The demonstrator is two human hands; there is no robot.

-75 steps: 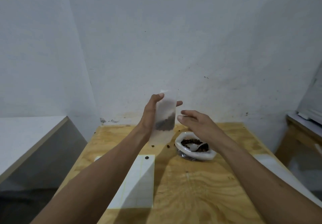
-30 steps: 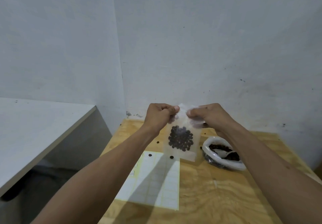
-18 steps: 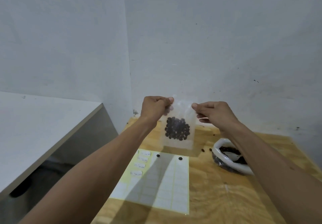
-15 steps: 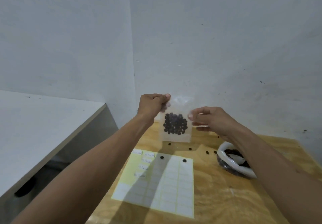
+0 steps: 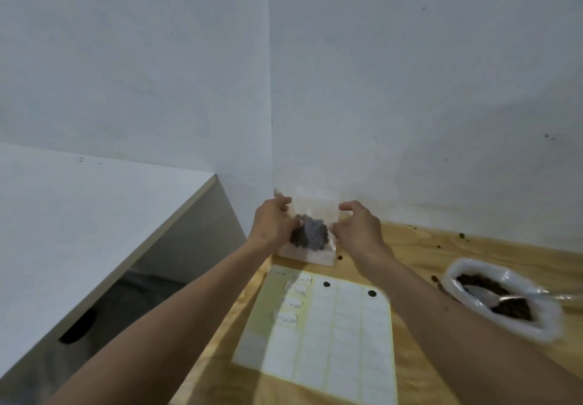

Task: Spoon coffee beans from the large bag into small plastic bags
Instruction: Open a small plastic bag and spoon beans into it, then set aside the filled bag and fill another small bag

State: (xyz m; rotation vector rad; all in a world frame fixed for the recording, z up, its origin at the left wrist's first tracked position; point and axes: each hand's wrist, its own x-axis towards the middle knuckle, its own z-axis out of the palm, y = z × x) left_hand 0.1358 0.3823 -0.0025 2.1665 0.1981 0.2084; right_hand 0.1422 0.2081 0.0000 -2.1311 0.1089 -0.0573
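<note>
Small plastic bag (image 5: 310,215): clear, upright at the far left corner of the wooden table (image 5: 419,247), bottom edge on or just at the tabletop, top part against the wall; blurred.
Beans in small bag (image 5: 310,236): dark clump in the lower half, between both hands.
Left hand (image 5: 273,224): on the bag's left edge; fingers curled round the edge, thumb tip at the upper left corner, fingertips against the bean clump. Grip looks like a pinch, motion blur hides detail.
Right hand (image 5: 358,231): on the bag's right edge; index finger stretched toward the upper right corner, thumb lower at the bag's side by the beans, other fingers bent. Pinching the edge between thumb and index.
Large bag (image 5: 501,303): white, rim rolled down, on the table well right of the hands, beans inside.
Spoon (image 5: 492,292): lies in the large bag, bowl on the beans, handle pointing right.
Label sheet (image 5: 325,338): pale yellow-white grid sheet flat on the table, just near side of the small bag; a few labels along its left column.
Loose beans (image 5: 372,293): two on the sheet's top part, a few more scattered on the table near the wall and by the large bag.
White counter (image 5: 79,215): to the left, apart from the table.
</note>
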